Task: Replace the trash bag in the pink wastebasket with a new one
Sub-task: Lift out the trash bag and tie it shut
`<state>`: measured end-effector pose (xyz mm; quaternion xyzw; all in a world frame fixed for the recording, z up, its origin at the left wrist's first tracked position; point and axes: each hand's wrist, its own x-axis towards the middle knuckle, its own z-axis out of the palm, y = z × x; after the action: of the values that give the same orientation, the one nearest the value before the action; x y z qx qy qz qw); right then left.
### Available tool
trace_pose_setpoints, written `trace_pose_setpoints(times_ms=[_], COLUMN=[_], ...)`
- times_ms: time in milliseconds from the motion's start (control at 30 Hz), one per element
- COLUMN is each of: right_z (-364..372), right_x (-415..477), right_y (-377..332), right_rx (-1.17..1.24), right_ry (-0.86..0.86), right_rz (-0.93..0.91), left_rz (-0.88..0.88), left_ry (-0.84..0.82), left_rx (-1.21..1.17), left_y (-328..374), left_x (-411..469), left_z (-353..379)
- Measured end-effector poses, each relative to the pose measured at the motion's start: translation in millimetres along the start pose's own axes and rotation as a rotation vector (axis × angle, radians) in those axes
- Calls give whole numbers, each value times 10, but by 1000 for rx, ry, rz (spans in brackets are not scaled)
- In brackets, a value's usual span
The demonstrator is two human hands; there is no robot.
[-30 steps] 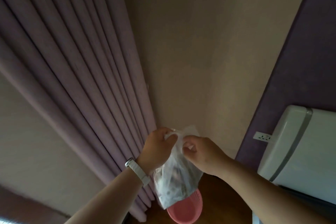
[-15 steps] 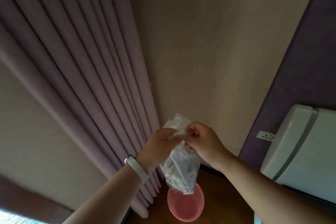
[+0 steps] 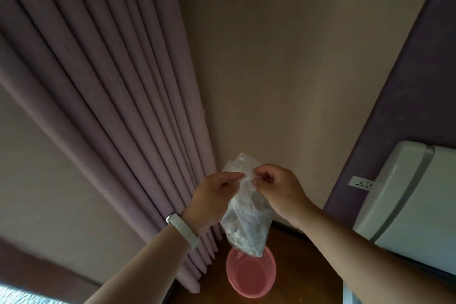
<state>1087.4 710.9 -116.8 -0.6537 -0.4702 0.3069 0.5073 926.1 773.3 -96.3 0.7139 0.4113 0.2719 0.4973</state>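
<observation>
I see curtains (image 3: 118,96) at left. My left hand (image 3: 212,201) pinches the neck of the full clear bag (image 3: 246,219); my right hand (image 3: 278,190) pinches it from the other side. The bag hangs above the unlined basket (image 3: 250,276) on the floor.

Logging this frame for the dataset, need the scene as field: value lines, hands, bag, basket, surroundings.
left hand: pinching the bag's neck, white wristband on the wrist
right hand: pinching the same neck from the other side
trash bag: clear plastic, filled, held up above the basket
pink wastebasket: on the wooden floor, no liner visible inside
surroundings: purple curtain at left, white appliance at right, wall socket
</observation>
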Motion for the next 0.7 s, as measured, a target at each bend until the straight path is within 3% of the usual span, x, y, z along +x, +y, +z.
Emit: trace_pose_setpoints(times_ms=[167, 300, 467, 700], right_z=[-16, -49, -200, -590], right_x=[54, 121, 242, 434], right_y=[-6, 12, 16, 167], right_rx=[-277, -336, -280, 1], right_ry=[48, 67, 82, 92], right_rz=[-81, -71, 0, 198], left_rz=[73, 44, -41, -1], left_ry=[85, 13, 41, 158], left_rx=[364, 364, 2, 332], left_y=[-20, -28, -86, -416], left_x=[114, 193, 234, 321], left_z=[-8, -68, -279, -512])
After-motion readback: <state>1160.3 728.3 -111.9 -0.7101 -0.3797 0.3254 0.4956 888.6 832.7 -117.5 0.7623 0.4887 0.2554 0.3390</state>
